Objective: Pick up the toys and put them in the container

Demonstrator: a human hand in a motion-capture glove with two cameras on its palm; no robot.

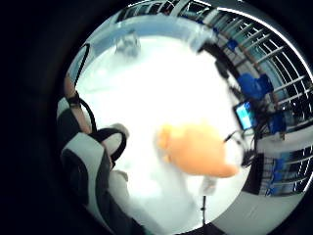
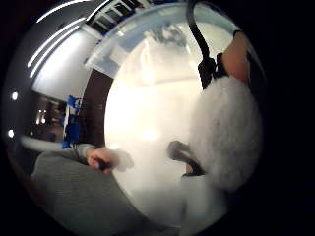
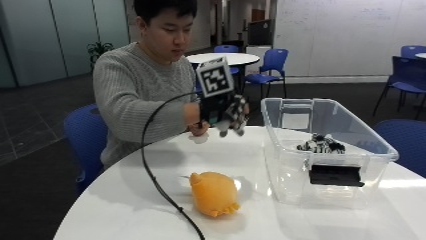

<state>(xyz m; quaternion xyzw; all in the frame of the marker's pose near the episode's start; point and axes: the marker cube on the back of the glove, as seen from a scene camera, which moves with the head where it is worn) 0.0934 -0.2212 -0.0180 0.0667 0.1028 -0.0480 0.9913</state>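
Note:
In the outside view my gloved right hand (image 3: 216, 111) is raised above the white round table (image 3: 133, 200), just left of the clear plastic container (image 3: 287, 170). Its fingers are curled round a black-and-white plush toy (image 3: 234, 120), which hangs below the hand. The same toy shows as white fluff (image 2: 226, 132) close to the palm and as a black-and-white shape (image 1: 93, 161). An orange plush toy (image 3: 213, 192) lies on the table in front of the container, also seen under the palm (image 1: 195, 149). A striped black-and-white toy (image 3: 321, 144) lies inside the container.
A black cable (image 3: 156, 175) runs from the glove across the table past the orange toy. The person's bare left hand (image 2: 101, 160) rests at the table's near edge. Blue chairs (image 3: 83, 135) stand around the table.

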